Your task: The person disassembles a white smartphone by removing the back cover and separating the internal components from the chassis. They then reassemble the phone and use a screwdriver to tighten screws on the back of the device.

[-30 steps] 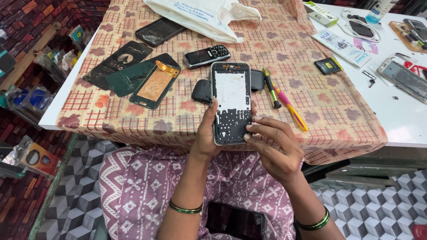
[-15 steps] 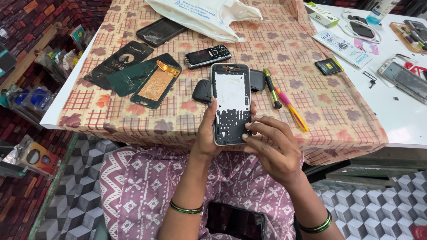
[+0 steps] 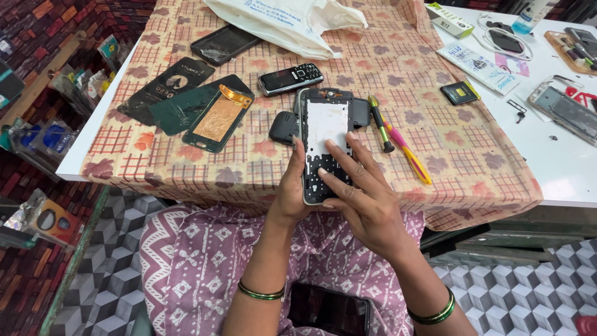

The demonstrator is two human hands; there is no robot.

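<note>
1. Opened phone frame [image 3: 324, 146], upright, held above the table's near edge over the lap.
2. Left hand [image 3: 291, 190] grips the frame's left edge and lower back.
3. Right hand [image 3: 367, 199], fingers spread, presses fingertips [image 3: 323, 172] on the frame's face.
4. Screwdrivers [image 3: 398, 140] lie just right; keypad phone [image 3: 290, 78] lies beyond on the checked cloth [image 3: 435, 174].

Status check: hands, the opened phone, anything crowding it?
Left hand grips opened phone upright. Right hand fingers on its inner face. Screwdriver and black part close behind, not blocking.
</note>
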